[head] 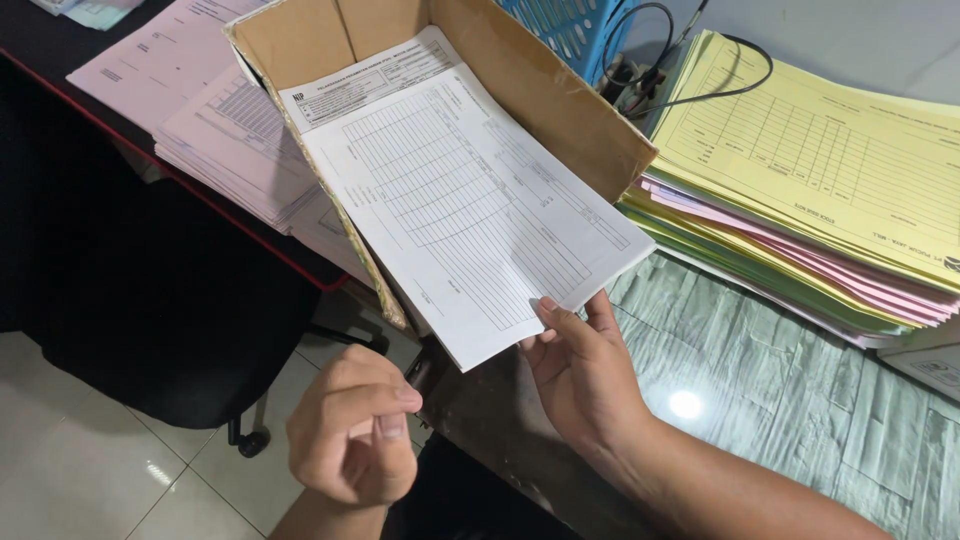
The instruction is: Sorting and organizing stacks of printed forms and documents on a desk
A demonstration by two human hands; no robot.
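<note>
So the biggest thing here is the green-patterned desk (800, 400), with a fat stack of coloured forms (800, 190) (yellow on top, pink and green under it) sitting off to the right. Left of that there's an open cardboard box (560, 100) tipped toward the camera, and a white printed form (470, 210) lies in it, its long axis running from the box's far-left corner down toward the near-right. The sheet's near edge sticks out past the box, and that's where the right hand (585, 375) is, thumb and fingers pinched on the bottom edge. The left hand (350, 430) is lower and to the left, well apart from the paper, loosely curled with nothing in it. So the right hand is clearly the nearer one.
</note>
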